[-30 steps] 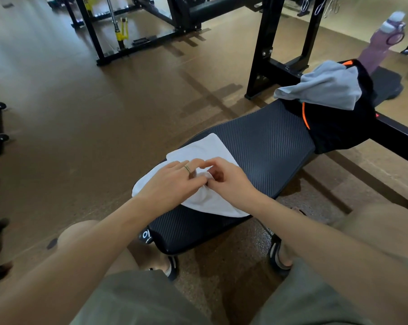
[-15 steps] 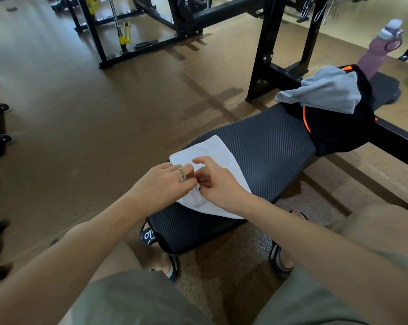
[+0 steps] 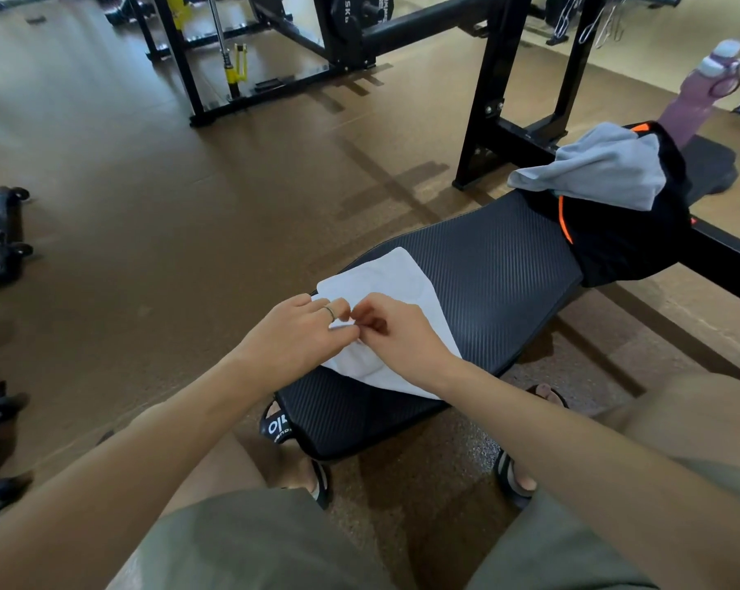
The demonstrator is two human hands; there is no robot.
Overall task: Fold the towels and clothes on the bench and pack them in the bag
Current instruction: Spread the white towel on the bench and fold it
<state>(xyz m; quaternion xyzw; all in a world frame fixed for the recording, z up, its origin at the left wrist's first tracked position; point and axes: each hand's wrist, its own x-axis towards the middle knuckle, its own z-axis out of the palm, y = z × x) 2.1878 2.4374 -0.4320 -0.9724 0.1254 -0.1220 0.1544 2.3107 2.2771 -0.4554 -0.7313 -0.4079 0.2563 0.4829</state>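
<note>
1. Since a second ago, both hands have drawn the white towel (image 3: 395, 276) in from the bench's (image 3: 487, 253) 9 o'clock edge.
2. Left hand (image 3: 293, 334) and right hand (image 3: 395, 334) meet, fingers curled, pinching its middle.
3. Folding appears half done; next, flatten and halve again.
4. Grey cloth (image 3: 602, 172) waits on black bag (image 3: 627, 244) at 2 o'clock.

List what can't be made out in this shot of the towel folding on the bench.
- White towel, head view: its middle is hidden under both hands.
- Left hand and right hand: their fingertip grip is hidden by the knuckles.
- Black bag: its inside is covered by a grey cloth.
- Purple bottle: its base is behind the bag.
</note>
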